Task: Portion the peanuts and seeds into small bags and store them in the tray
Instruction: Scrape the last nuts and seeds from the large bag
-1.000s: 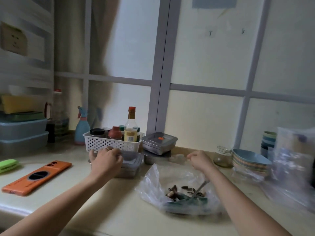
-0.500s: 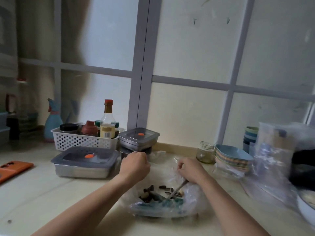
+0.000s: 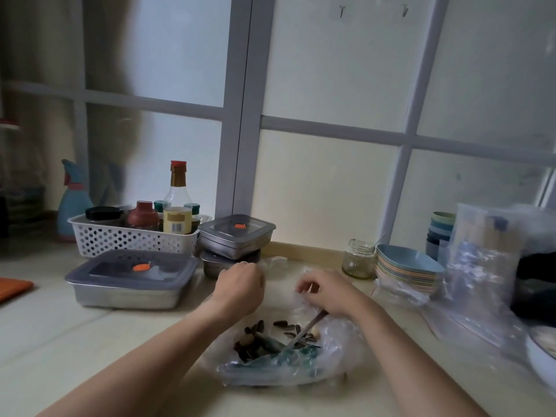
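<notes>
On the counter [image 3: 90,341], a person's right hand [image 3: 326,291] pinched the crumpled rim of a clear plastic bag [image 3: 340,347]. Inside it, dark seeds [image 3: 255,338] and a pale peanut [image 3: 314,331] lay around a thin utensil handle [image 3: 310,325]. The left hand [image 3: 240,285] was curled at the opposite rim; whether it gripped the film could not be told. Done well, both hands would hold the mouth wide and level — the lidded steel tray [image 3: 129,285] waited just to the left.

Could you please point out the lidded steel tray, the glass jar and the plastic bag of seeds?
Rectangular steel tray with grey lid [image 3: 120,275]: head view, on the lid.
Small clear glass jar [image 3: 358,261]: head view, on its body.
Crumpled clear plastic bag of seeds [image 3: 338,341]: head view, on its right side.
</notes>
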The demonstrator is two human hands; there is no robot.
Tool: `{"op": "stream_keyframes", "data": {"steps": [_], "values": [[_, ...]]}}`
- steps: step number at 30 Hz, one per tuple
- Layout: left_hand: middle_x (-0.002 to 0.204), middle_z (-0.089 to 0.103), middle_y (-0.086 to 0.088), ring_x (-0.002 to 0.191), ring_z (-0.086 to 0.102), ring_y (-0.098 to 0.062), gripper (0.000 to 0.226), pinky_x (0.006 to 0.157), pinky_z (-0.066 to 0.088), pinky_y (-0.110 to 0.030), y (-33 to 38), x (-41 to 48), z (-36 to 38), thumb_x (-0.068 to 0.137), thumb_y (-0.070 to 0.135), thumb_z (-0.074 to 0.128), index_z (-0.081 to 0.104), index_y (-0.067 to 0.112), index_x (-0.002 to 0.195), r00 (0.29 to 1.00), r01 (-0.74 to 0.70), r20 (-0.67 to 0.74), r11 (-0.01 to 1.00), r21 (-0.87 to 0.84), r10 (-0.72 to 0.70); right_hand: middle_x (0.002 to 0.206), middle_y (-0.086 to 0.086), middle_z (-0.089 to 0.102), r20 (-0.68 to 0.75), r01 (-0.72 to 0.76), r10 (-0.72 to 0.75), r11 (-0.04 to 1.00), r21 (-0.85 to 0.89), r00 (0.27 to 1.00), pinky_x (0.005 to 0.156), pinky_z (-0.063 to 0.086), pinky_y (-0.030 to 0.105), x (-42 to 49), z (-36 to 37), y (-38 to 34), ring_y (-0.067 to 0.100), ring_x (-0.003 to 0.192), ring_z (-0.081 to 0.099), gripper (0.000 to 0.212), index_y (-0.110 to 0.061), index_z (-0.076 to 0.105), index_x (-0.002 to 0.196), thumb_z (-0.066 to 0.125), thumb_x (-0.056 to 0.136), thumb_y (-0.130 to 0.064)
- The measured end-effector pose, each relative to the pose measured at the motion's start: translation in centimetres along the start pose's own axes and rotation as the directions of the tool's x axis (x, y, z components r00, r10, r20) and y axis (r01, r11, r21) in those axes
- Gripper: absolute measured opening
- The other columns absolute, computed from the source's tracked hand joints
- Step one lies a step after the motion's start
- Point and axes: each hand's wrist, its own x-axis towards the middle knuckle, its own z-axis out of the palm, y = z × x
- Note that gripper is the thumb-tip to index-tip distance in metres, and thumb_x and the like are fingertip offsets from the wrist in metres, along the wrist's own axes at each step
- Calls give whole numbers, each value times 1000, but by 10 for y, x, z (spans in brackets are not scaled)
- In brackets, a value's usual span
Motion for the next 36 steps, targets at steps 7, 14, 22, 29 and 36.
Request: {"op": "stream_keyframes", "data": {"steps": [7, 14, 22, 29, 36], "values": [[102, 64, -3, 95, 59, -28, 19, 84, 47, -39, -6, -2, -4, 92, 16, 47, 65, 20, 88, 1000, 6, 3, 997, -76, -6, 87, -8, 68, -359, -22, 49, 997, 79, 932, 68, 50, 21, 7, -2, -1, 5, 73, 61, 15, -22, 73, 93, 62, 102, -26], [143, 32, 3, 132, 29, -19, 83, 110, 31, -40, -2, -1, -9, 81, 51, 73, 30, 30, 149, 951, -271, -213, 937, -220, 226, 81, 8, 78, -295, 125, 92, 757, 642, 951, 63, 57, 27, -1, -2, -29, 24, 68, 74, 9, -8, 69, 106, 62, 102, -12], [141, 42, 6, 133, 34, -18, 89, 111, 21, -36, 1, -2, -4, 79, 67, 70, 36, 22, 147, 877, -395, -315, 918, -45, 362, 72, 3, 69, -166, 117, 13, 658, 744, 986, 65, 52, 25, -12, -2, -56, 17, 73, 67, 15, -8, 68, 91, 59, 101, -14], [116, 44, 4, 109, 43, -19, 81, 101, 33, -40, 3, -5, 2, 79, 82, 30, 47, 16, 123, 903, -343, -235, 933, 110, 360, 86, 8, 74, -85, 85, -31, 645, 759, 996, 81, 58, 40, -15, -2, -50, 19, 83, 69, 14, -10, 71, 102, 72, 96, -22], [104, 36, 8, 98, 37, -15, 67, 97, 31, -38, 2, -10, 1, 87, 81, 26, 44, 21, 111, 897, -358, -251, 931, 73, 365, 81, 4, 74, -54, 63, -33, 610, 790, 998, 80, 58, 31, -17, 0, -52, 16, 78, 68, 12, -10, 70, 97, 73, 91, -1]]}}
